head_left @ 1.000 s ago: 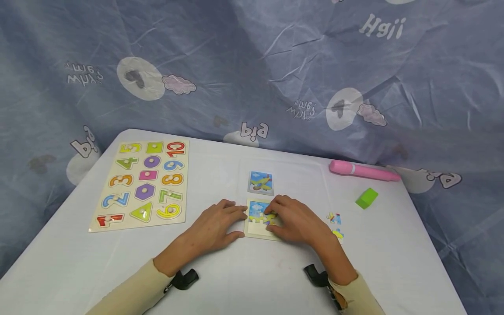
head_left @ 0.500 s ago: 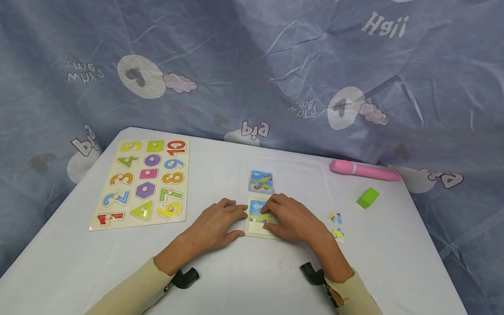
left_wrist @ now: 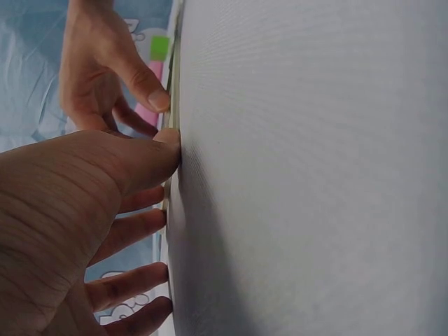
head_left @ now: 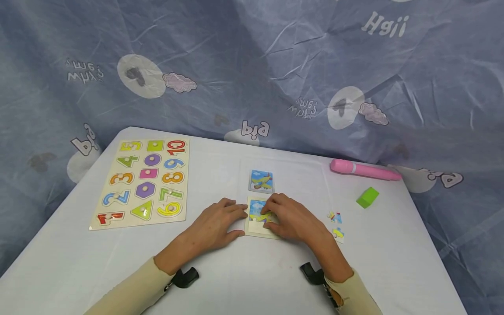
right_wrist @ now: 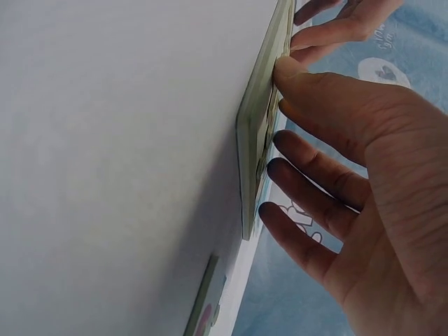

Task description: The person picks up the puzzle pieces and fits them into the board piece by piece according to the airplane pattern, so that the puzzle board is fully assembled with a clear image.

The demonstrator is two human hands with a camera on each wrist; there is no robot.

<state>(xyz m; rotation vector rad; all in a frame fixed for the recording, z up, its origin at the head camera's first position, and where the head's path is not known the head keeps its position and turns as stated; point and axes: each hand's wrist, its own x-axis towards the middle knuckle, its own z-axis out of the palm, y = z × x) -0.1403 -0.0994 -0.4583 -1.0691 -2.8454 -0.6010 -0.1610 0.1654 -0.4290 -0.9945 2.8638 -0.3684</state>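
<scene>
A small wooden jigsaw tray (head_left: 256, 228) lies in the middle of the table, with sky-and-airplane pieces filling its upper part and a bare strip along its near side. My left hand (head_left: 216, 223) rests on the table with its fingertips against the tray's left edge. My right hand (head_left: 293, 218) is over the tray's right side, thumb and forefinger pinching a yellow-and-blue puzzle piece (head_left: 267, 217) down in the tray; the hand partly hides it. In the right wrist view the thumb and fingers meet the face of the tray (right_wrist: 253, 119). Beyond it lies an airplane picture card (head_left: 261, 181).
Two loose puzzle pieces, one farther back (head_left: 335, 217) and one nearer (head_left: 338, 235), lie right of my right hand. A number-and-shape peg board (head_left: 130, 192) occupies the left. A green block (head_left: 368, 197) and a pink marker (head_left: 366, 169) lie at the right.
My right hand has shifted slightly left with the puzzle piece, which now sits closer against its neighbours. My left hand has stayed at the tray's edge.
</scene>
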